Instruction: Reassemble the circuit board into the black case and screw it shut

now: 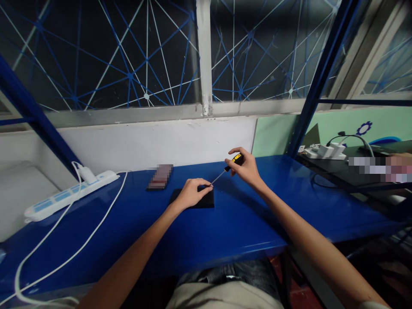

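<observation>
My right hand (246, 166) is closed around the black-and-yellow handle of a screwdriver (238, 159), raised above the blue table. Its thin metal shaft slants down to the left, and the tip meets the fingertips of my left hand (192, 192). Thumb and forefinger of that hand are pinched together at the tip; what is between them is too small to make out. Beneath the left hand lies a flat black pad or plate (206, 201), partly covered by the fingers and palm.
A phone-like slab (160, 177), blurred out, lies behind my left hand. On the left, a white power strip (72, 195) trails white cables across the blue table (225, 234). Blue metal posts (305, 109) frame both sides; at right stands a black table (325, 171) with chargers.
</observation>
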The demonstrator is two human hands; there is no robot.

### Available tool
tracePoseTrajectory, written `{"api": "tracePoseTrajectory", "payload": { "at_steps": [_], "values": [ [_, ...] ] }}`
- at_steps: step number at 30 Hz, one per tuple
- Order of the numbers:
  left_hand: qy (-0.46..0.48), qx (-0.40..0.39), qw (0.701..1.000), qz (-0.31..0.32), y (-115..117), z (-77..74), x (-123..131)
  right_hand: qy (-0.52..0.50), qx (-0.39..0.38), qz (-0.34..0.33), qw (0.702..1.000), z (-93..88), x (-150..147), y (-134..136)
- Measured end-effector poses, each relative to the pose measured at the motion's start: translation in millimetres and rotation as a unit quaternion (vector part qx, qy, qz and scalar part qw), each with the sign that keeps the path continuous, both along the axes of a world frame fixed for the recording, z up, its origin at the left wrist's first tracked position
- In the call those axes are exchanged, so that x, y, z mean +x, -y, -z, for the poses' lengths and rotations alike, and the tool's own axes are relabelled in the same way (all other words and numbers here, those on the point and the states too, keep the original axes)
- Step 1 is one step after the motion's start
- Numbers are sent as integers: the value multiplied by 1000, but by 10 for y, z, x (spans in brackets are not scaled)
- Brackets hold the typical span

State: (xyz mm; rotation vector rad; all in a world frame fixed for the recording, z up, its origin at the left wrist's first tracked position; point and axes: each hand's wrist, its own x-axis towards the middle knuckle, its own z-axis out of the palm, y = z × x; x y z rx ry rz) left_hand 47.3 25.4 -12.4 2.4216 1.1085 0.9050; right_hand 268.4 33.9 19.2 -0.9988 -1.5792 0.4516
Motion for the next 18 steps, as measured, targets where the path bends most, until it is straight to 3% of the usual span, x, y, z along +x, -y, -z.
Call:
{"api": "tracePoseTrajectory", "payload": {
  "at_steps": [18],
  "values": [
    [-19, 33, 999, -19, -11, 28, -9, 16, 12, 14, 1000, -1, 12, 2]
  ]
}}
